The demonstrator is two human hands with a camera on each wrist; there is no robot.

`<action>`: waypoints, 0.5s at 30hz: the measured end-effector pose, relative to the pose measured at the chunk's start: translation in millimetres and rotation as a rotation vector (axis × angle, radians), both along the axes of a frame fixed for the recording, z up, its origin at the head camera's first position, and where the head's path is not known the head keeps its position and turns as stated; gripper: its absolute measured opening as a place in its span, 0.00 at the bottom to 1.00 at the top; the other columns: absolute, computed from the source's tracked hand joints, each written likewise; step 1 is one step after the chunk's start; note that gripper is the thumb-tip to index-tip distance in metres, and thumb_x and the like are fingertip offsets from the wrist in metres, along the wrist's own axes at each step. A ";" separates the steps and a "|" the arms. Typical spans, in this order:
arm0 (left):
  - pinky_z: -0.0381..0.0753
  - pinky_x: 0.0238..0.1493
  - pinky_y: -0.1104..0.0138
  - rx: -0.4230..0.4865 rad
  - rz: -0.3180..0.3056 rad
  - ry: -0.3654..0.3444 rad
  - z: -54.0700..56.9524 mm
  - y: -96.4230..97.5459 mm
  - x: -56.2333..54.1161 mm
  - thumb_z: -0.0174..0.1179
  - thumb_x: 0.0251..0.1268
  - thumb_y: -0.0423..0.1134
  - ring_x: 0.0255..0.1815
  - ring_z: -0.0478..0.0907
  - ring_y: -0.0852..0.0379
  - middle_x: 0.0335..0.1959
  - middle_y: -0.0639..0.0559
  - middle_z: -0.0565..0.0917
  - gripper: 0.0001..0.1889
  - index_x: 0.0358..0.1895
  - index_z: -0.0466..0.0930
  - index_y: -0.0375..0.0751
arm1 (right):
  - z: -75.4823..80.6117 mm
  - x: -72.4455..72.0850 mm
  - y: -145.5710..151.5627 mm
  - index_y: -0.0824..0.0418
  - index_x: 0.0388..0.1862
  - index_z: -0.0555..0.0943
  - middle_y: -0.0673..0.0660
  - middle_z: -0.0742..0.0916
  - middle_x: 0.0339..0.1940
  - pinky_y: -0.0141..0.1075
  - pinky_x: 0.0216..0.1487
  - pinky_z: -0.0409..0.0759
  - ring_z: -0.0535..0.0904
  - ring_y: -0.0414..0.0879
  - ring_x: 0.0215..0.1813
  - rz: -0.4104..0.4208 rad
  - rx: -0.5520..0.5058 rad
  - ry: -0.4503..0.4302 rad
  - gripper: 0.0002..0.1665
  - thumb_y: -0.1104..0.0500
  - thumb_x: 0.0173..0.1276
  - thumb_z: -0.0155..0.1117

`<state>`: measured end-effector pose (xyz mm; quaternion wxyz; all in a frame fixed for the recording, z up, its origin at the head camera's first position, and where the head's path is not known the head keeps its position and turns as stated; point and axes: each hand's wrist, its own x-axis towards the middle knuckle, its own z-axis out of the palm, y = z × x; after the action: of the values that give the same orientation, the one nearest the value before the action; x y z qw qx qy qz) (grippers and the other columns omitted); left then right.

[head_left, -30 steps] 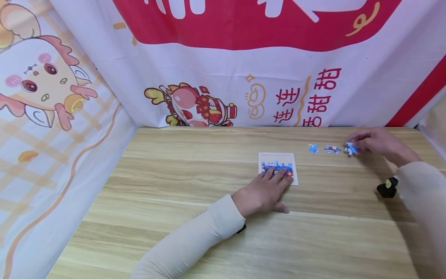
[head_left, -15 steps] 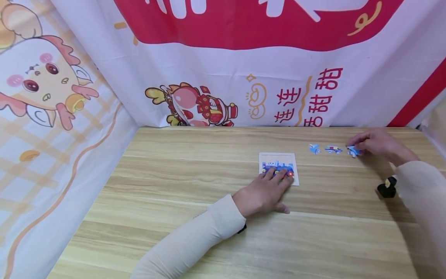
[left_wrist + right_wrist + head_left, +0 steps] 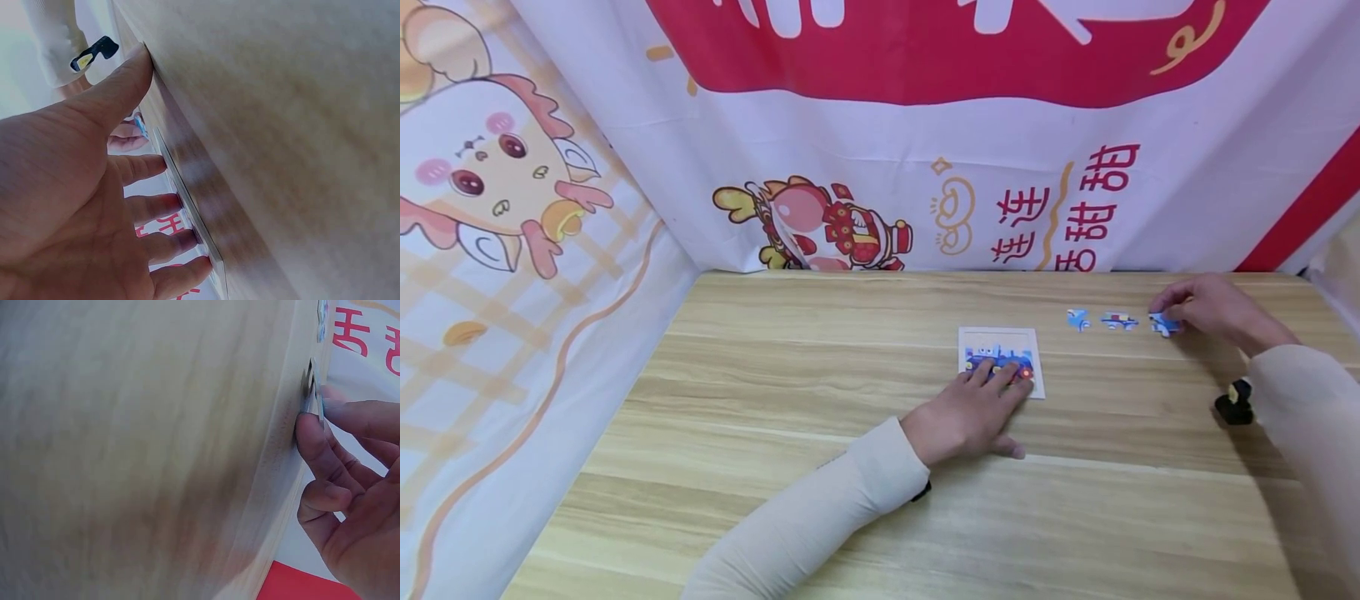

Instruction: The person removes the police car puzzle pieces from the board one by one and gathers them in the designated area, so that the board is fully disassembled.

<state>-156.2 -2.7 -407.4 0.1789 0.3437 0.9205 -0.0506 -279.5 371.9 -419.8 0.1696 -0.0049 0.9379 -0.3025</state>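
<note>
My left hand (image 3: 966, 417) lies with its fingers spread over a small white-framed jigsaw board (image 3: 1039, 379). Its fingertips rest on the blue train picture, covering the lower part. From the left wrist, the board's thin edge (image 3: 190, 206) shows along those fingertips, and the thumb touches the table apart from it. At the back right, my right hand (image 3: 1217, 310) pinches a blue jigsaw piece (image 3: 1165, 325) between thumb and fingers. The right wrist view has this piece (image 3: 314, 387) tilted up from the tabletop. Two more jigsaw pieces, one light blue (image 3: 1077, 320) and one multicoloured (image 3: 1118, 321), lie left of it.
The wooden table (image 3: 775, 375) meets a printed white and red cloth (image 3: 850, 133) along its back edge. Another patterned cloth (image 3: 512, 333) hangs on the left. A black wrist device (image 3: 1234, 404) sits by the right sleeve.
The jigsaw piece in my right hand has turned and shifted slightly right, away from the other two pieces. My left hand stays on the board.
</note>
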 end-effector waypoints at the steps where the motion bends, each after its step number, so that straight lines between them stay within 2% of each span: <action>1: 0.62 0.83 0.53 0.000 0.000 0.000 0.1 0.2 -0.1 0.57 0.71 0.69 0.88 0.48 0.45 0.88 0.53 0.50 0.47 0.86 0.51 0.57 | 0.3 0.1 -0.7 0.73 0.56 0.84 0.77 0.80 0.58 0.38 0.45 0.78 0.74 0.62 0.51 -0.003 0.002 0.003 0.14 0.69 0.76 0.59; 6: 0.61 0.83 0.53 -0.004 -0.004 0.005 0.0 0.5 -0.5 0.56 0.71 0.70 0.88 0.48 0.45 0.88 0.53 0.50 0.46 0.86 0.51 0.57 | 0.7 0.3 -2.1 0.74 0.56 0.83 0.76 0.80 0.56 0.38 0.44 0.78 0.74 0.62 0.50 0.007 0.013 0.012 0.14 0.69 0.76 0.58; 15: 0.62 0.83 0.53 -0.011 -0.009 0.010 0.0 0.6 -0.5 0.56 0.71 0.70 0.88 0.49 0.45 0.88 0.53 0.50 0.46 0.86 0.51 0.56 | -0.5 0.8 -2.4 0.74 0.61 0.80 0.76 0.77 0.58 0.39 0.43 0.78 0.72 0.63 0.50 0.020 0.036 0.021 0.17 0.69 0.77 0.57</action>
<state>-156.7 -2.1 -407.4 0.1759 0.3464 0.9196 -0.0583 -278.7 369.6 -420.3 0.1630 -0.0144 0.9447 -0.2840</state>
